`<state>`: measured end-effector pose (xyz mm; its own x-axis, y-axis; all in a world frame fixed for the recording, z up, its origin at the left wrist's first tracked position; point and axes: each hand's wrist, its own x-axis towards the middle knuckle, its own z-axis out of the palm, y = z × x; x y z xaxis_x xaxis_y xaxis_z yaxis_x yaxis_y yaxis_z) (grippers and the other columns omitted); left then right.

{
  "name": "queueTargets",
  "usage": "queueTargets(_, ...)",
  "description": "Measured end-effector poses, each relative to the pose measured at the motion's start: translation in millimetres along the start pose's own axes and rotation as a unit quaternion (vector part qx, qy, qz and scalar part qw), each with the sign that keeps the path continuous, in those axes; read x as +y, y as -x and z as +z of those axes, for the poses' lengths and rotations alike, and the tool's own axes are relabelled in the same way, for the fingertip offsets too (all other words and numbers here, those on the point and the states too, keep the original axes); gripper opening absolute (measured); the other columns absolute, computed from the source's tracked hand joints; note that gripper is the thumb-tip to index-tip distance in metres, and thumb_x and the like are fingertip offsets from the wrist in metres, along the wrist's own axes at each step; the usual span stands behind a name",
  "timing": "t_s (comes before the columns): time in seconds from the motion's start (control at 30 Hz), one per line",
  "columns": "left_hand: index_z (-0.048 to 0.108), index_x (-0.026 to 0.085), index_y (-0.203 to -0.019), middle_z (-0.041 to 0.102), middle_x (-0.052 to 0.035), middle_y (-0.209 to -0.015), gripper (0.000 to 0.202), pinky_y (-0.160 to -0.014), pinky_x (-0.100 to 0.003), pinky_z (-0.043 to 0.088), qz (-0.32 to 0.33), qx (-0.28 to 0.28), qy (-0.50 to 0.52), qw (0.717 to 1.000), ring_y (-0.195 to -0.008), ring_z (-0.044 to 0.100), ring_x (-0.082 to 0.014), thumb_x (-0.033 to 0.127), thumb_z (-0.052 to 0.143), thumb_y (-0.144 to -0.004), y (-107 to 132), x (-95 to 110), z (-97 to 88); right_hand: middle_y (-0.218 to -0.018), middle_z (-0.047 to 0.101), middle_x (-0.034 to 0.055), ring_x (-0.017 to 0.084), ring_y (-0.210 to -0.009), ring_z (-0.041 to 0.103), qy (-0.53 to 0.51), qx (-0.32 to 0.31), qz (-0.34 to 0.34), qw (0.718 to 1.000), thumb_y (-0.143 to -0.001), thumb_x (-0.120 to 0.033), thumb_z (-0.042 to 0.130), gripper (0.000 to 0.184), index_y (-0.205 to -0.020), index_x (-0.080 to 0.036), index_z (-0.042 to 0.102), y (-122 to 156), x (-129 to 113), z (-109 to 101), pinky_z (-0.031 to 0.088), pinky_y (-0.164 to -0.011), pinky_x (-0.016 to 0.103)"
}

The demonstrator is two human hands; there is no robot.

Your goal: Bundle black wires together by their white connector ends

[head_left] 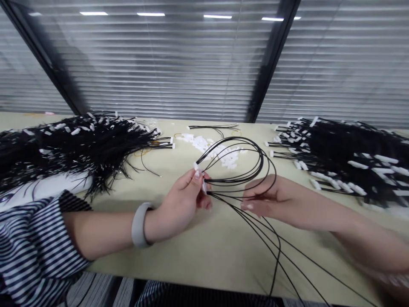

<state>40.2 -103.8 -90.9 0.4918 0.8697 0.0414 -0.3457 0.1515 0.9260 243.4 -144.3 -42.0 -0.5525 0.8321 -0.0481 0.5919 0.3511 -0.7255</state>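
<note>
My left hand [188,192], with a grey band on its wrist, pinches white plastic connectors [205,186] of a black wire harness [262,160]. One connector end [196,166] sticks up past the thumb. From these connectors several thin black wires loop out to the right and curve back. Other wires hang loose toward the table's front edge. My right hand [265,196] is to the right of the connectors, its thumb and fingers closed on a black wire. The wire's end at those fingertips is hidden.
On the table [198,256], a large heap of black wires with white connectors [79,136] lies left, another [345,153] right. Loose white connectors [220,151] are scattered behind my hands, near a small wire bundle [214,126]. Window blinds [166,64] stand behind the table.
</note>
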Motion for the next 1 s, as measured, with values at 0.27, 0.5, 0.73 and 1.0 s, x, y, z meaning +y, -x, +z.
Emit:
queueTargets(0.27, 0.043, 0.016, -0.076, 0.044, 0.0055, -0.060, 0.022, -0.042, -0.017, 0.032, -0.117, 0.013, 0.110, 0.987, -0.037, 0.032, -0.0012, 0.030, 0.036, -0.091, -2, 10, 9.7, -0.062, 0.055, -0.0014, 0.009, -0.055, 0.048, 0.327, 0.155, -0.020, 0.932, -0.085, -0.026, 0.041, 0.022, -0.071, -0.019, 0.056, 5, 6, 3, 0.033, -0.053, 0.024)
queueTargets(0.5, 0.043, 0.017, -0.077, 0.043, 0.0059, -0.059, 0.018, -0.039, -0.015, 0.028, -0.123, 0.004, 0.135, 0.983, -0.038, 0.027, -0.0017, 0.031, 0.042, -0.089, -6, 5, 6.1, -0.078, 0.065, 0.0052, 0.015, -0.064, 0.059, 0.399, 0.456, -0.048, 0.794, -0.082, -0.021, 0.046, 0.024, -0.096, -0.014, 0.063, 10, 8, -9, 0.043, -0.054, 0.027)
queueTargets(0.73, 0.044, 0.016, -0.075, 0.043, 0.0058, -0.059, 0.018, -0.040, -0.015, 0.028, -0.129, -0.004, 0.128, 0.983, -0.037, 0.028, -0.0015, 0.029, 0.042, -0.088, -3, 4, 7.2, -0.094, 0.066, 0.0031, 0.015, -0.083, 0.063, -0.024, 0.458, -0.051, 0.887, -0.079, -0.026, 0.056, 0.023, -0.102, -0.021, 0.062, 11, -8, -2, 0.054, -0.070, 0.027)
queueTargets(1.0, 0.045, 0.016, -0.075, 0.043, 0.0054, -0.057, 0.022, -0.042, -0.017, 0.031, -0.124, -0.012, 0.115, 0.986, -0.037, 0.032, -0.0024, 0.030, 0.037, -0.090, -1, 2, 9.3, -0.116, 0.057, 0.0033, 0.019, -0.105, 0.055, -0.353, 0.375, -0.017, 0.857, -0.084, -0.035, 0.051, 0.027, -0.108, -0.026, 0.058, -4, 9, 9, 0.048, -0.091, 0.039)
